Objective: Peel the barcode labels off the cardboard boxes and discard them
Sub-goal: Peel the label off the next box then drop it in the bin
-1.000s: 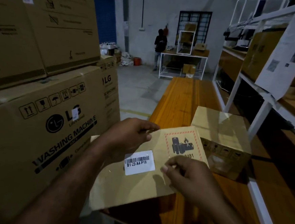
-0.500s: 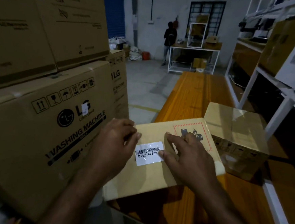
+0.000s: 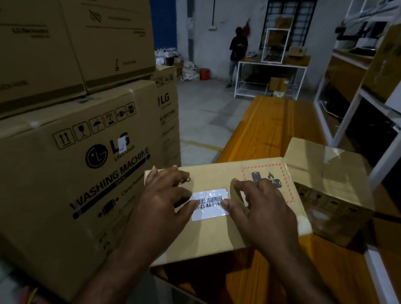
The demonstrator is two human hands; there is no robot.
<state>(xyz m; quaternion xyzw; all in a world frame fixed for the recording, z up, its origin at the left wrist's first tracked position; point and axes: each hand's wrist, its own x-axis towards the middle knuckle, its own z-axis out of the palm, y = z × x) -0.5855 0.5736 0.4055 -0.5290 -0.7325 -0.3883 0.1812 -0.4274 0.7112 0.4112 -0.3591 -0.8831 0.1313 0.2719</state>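
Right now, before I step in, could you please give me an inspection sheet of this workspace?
Surface: glossy orange-brown wooden table.
Job's things: flat cardboard box at the near end, barcode label flat on top, unpeeled; second cardboard box beside it, right.
Clutter: sacks and orange bucket by the far wall.
Hands: left hand on the box, thumb at the label's left edge; right hand thumb at its right edge; neither pinches.
Cables: dark line down the far wall, cable or conduit.
Surroundings: LG washing machine cartons left; white shelving rack right; person at far table.

head-worn wide-angle view, facing forward and down, close over wooden bench (image 3: pixel 276 124)
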